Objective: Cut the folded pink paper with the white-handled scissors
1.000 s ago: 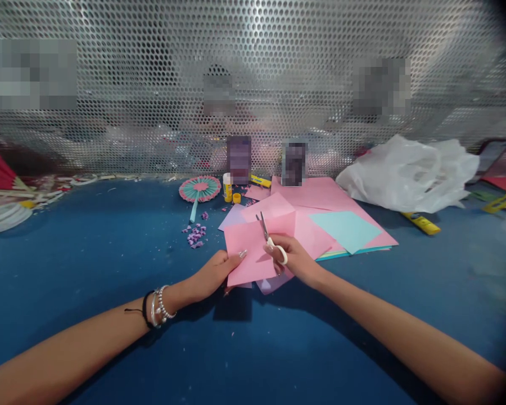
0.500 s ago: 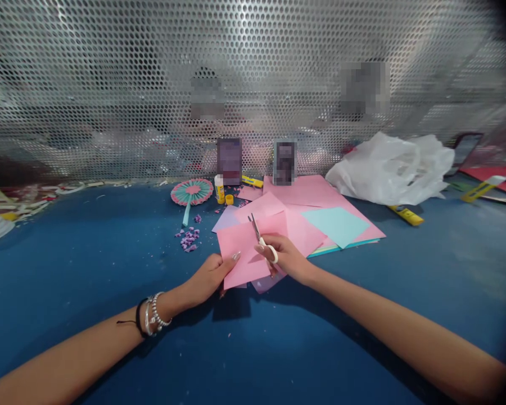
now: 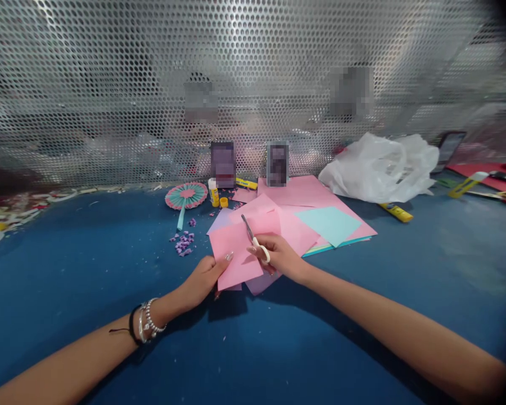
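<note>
My left hand point(image 3: 202, 277) pinches the near left corner of a pink paper sheet point(image 3: 231, 253), lifted a little off the blue table point(image 3: 88, 270). My right hand point(image 3: 280, 256) grips white-handled scissors point(image 3: 255, 239), whose blades point up and away over the sheet. A lilac sheet point(image 3: 259, 281) peeks out below the pink one. Bracelets sit on my left wrist.
A stack of pink sheets point(image 3: 316, 197) with a light blue sheet point(image 3: 326, 222) lies behind my hands. A pink and teal paper fan point(image 3: 185, 197), a glue stick point(image 3: 213, 193), purple scraps point(image 3: 182, 243), a white plastic bag point(image 3: 377, 169) and a perforated metal screen point(image 3: 109, 84) stand further back.
The view has drifted, so everything sits a little further left and lower in frame. My hands keep the same grip on the sheet and scissors.
</note>
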Available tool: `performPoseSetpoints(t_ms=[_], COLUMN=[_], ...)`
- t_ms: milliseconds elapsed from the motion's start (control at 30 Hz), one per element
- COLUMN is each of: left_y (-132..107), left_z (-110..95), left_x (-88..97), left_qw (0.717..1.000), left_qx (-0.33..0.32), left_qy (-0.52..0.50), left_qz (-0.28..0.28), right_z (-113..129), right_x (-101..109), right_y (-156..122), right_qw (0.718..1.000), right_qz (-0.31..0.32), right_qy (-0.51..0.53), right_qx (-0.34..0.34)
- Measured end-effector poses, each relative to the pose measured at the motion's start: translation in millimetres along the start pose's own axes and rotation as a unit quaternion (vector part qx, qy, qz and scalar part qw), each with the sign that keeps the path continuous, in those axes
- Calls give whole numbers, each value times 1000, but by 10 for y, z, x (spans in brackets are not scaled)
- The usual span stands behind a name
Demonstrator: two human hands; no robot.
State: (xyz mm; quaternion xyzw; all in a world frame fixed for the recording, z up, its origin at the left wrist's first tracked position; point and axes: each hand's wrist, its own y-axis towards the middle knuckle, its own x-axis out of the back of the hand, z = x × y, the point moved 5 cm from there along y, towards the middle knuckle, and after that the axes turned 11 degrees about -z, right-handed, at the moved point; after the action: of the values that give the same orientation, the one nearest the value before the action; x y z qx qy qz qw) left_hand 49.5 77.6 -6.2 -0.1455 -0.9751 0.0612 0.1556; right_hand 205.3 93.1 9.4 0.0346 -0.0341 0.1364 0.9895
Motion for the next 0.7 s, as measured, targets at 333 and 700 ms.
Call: performPoseSetpoints(t_ms=[333, 700], left_y=[-20, 18], left_z=[13, -70], left_x=[-2, -16], left_qw=[1000, 996], left_qx=[28, -6], left_qy=[-7, -93], left_qz=[-6, -12], right_z=[1187, 738], right_x=[759, 724], right_y=[-245, 15], right_qw=[896, 762], right_qz=[-314, -202], right_qy=[-109, -590], right_qx=[296, 177])
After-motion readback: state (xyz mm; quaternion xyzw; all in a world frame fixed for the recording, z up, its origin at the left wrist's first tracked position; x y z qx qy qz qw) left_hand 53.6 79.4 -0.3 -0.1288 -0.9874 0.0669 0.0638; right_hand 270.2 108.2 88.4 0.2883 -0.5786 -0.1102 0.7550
